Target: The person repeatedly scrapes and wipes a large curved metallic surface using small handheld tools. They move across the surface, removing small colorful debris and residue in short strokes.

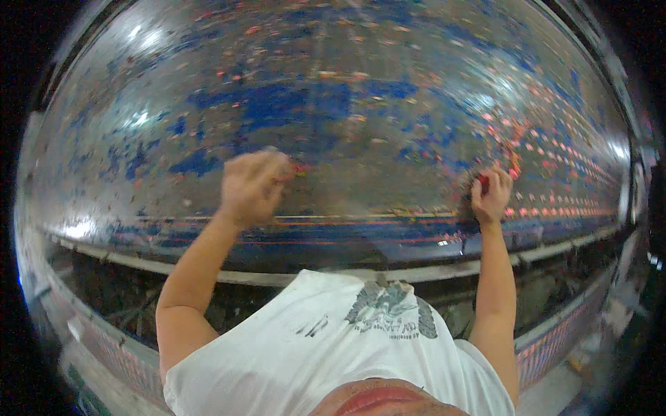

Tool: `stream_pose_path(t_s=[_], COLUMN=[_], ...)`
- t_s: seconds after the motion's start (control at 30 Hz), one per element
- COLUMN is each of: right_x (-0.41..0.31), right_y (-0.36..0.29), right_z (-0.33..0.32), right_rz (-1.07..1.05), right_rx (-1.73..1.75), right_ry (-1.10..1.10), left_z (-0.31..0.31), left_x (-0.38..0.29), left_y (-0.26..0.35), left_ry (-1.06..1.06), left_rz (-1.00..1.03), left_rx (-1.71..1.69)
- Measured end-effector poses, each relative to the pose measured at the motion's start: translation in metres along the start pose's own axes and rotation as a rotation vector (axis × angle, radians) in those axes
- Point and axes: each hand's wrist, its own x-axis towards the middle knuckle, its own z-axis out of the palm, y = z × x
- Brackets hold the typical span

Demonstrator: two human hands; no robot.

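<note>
My left hand (255, 187) is blurred and curled, held over the glossy, paint-stained table surface (364, 171). A small reddish spot (297, 169) shows beside its fingertips; whether it is held or lies on the surface I cannot tell. At the right, my right hand (493, 195) has its thumb and fingers closed around a small red object (483, 182), mostly hidden by the fingers. Just beyond that hand runs an irregular orange-pink patch (515, 143). Rows of small pink marks (559, 211) stretch away to its right.
Large blue stains (312, 101) and scattered coloured flecks cover the wide surface. Its pale front rail (250, 278) curves close before my white printed shirt (364, 343). Bright reflections (78, 229) glare at the left. Dark gaps lie below the rail, and a striped band (551, 351) shows at lower right.
</note>
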Motion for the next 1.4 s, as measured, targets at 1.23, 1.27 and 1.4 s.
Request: stream_pose_path(t_s=[1.23,1.27,1.4], right_x=[-0.004,-0.004,-0.001], right_y=[0.0,0.001,0.004], right_z=[0.007,0.007,0.007], right_rz=[0.06,0.065,0.039], right_rx=[-0.108,-0.07,0.01], right_ry=[0.177,0.188,0.197], left_z=[-0.005,-0.026,-0.065], left_x=[0.064,0.018,-0.086], left_y=[-0.155,-0.171,-0.173], left_ry=[0.446,0.441,0.372], left_rz=[-0.333,-0.523,-1.053], left_rx=[0.51,0.539,0.828])
